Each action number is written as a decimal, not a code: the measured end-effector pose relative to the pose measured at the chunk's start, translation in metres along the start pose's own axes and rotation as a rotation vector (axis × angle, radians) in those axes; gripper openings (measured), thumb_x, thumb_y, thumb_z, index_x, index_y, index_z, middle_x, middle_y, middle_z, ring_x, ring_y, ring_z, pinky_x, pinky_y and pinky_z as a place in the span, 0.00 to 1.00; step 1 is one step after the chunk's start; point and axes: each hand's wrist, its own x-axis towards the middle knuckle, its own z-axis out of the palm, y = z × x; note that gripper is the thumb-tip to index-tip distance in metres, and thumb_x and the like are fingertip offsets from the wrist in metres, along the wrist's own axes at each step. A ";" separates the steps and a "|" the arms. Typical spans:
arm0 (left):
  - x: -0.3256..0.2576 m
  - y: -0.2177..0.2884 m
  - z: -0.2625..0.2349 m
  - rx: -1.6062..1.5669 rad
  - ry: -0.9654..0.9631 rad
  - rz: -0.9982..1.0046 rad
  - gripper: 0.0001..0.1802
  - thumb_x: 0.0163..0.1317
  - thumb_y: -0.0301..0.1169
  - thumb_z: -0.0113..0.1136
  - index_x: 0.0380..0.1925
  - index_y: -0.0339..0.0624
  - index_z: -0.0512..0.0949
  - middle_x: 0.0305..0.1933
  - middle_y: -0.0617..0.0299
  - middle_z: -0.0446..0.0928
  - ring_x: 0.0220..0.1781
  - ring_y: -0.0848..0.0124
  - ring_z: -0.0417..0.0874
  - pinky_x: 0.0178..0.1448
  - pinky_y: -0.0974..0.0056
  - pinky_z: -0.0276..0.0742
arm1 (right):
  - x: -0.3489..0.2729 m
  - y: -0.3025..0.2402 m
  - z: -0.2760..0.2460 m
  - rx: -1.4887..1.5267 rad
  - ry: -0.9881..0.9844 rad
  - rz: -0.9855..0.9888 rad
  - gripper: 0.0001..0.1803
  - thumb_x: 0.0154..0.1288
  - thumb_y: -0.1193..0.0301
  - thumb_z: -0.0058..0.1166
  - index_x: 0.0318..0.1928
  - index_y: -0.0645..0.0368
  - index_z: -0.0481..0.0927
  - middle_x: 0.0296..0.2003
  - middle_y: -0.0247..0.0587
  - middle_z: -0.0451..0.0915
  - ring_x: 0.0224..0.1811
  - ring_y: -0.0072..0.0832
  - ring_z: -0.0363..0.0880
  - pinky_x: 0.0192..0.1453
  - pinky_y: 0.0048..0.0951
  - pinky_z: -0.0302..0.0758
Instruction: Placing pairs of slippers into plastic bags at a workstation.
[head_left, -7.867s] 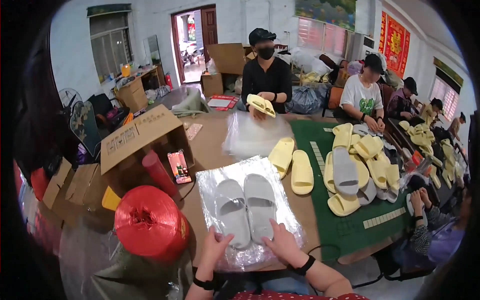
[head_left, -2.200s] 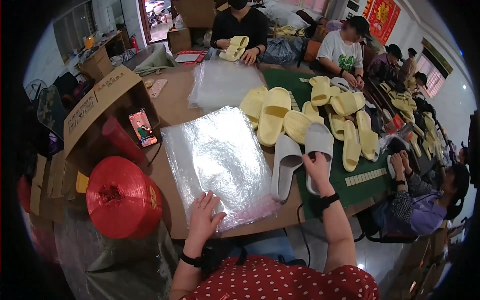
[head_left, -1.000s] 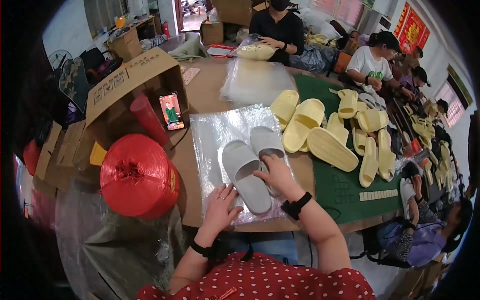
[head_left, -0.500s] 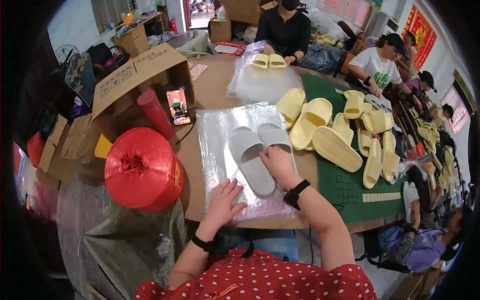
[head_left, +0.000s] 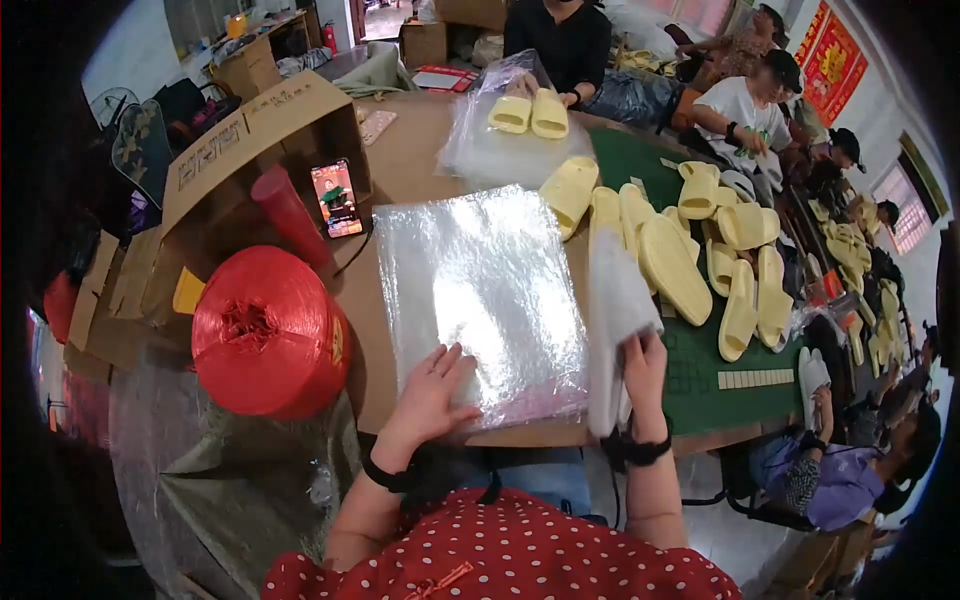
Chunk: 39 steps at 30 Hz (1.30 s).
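Note:
My left hand (head_left: 432,398) lies flat, fingers stretched, on the lower left of a stack of clear plastic bags (head_left: 485,300). The shiny sheets reflect the light. To the right of the stack, my right hand (head_left: 645,378) grips a pair of light grey slippers (head_left: 612,325). These are turned up on their sides and a little blurred, and the fingers are partly hidden behind them. Several pale yellow slippers (head_left: 672,268) lie close beyond, on and beside a green mat (head_left: 700,395).
Left of the bags stand a large red roll of twine (head_left: 265,335), a cardboard box (head_left: 255,135), a red cylinder (head_left: 290,215) and a lit phone (head_left: 338,200). Across the table, a person handles yellow slippers (head_left: 530,113) over clear bags. Other people work at the right.
The grey slippers have left the plastic bags, carried right by my right hand and tipped onto their sides. My left hand stays on the bags. The person opposite has moved the yellow slippers nearer.

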 end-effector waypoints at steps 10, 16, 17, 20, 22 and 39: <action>0.028 0.001 0.007 0.101 0.122 0.008 0.19 0.60 0.38 0.64 0.51 0.49 0.81 0.64 0.45 0.72 0.64 0.46 0.71 0.65 0.50 0.69 | -0.080 0.002 -0.053 0.423 0.065 0.100 0.29 0.76 0.61 0.46 0.71 0.59 0.59 0.63 0.41 0.71 0.57 0.32 0.78 0.58 0.35 0.78; 0.041 0.017 0.009 0.023 0.294 -0.063 0.15 0.69 0.40 0.56 0.50 0.48 0.82 0.60 0.44 0.75 0.58 0.46 0.75 0.62 0.49 0.71 | -0.080 -0.060 -0.044 0.299 -0.478 -0.231 0.17 0.61 0.76 0.58 0.51 0.65 0.80 0.47 0.46 0.85 0.51 0.35 0.84 0.56 0.32 0.76; 0.044 0.018 0.007 0.026 0.297 -0.059 0.15 0.69 0.40 0.56 0.50 0.48 0.82 0.60 0.44 0.75 0.58 0.46 0.75 0.62 0.49 0.71 | -0.082 -0.055 -0.037 0.181 -0.570 -0.249 0.18 0.58 0.74 0.61 0.50 0.63 0.81 0.46 0.50 0.84 0.50 0.40 0.84 0.53 0.33 0.77; 0.050 0.021 0.000 -0.085 0.277 -0.088 0.17 0.70 0.39 0.53 0.54 0.48 0.80 0.61 0.43 0.74 0.58 0.45 0.75 0.64 0.50 0.70 | -0.080 -0.068 -0.033 -0.012 -0.798 -0.263 0.16 0.60 0.71 0.59 0.49 0.61 0.80 0.40 0.52 0.82 0.43 0.50 0.81 0.45 0.40 0.77; 0.055 0.029 -0.010 -0.191 0.214 -0.072 0.20 0.70 0.38 0.51 0.59 0.48 0.77 0.63 0.42 0.73 0.59 0.44 0.74 0.65 0.50 0.70 | -0.078 -0.063 -0.034 -0.167 -0.753 -0.299 0.14 0.62 0.69 0.58 0.47 0.62 0.80 0.38 0.52 0.81 0.41 0.50 0.81 0.44 0.42 0.77; 0.019 0.101 -0.024 -0.116 0.080 0.319 0.25 0.69 0.31 0.49 0.66 0.48 0.71 0.77 0.59 0.60 0.80 0.49 0.49 0.80 0.40 0.36 | -0.030 -0.056 0.090 -0.360 -0.445 -0.527 0.10 0.64 0.68 0.53 0.40 0.63 0.75 0.37 0.53 0.75 0.43 0.50 0.74 0.49 0.47 0.71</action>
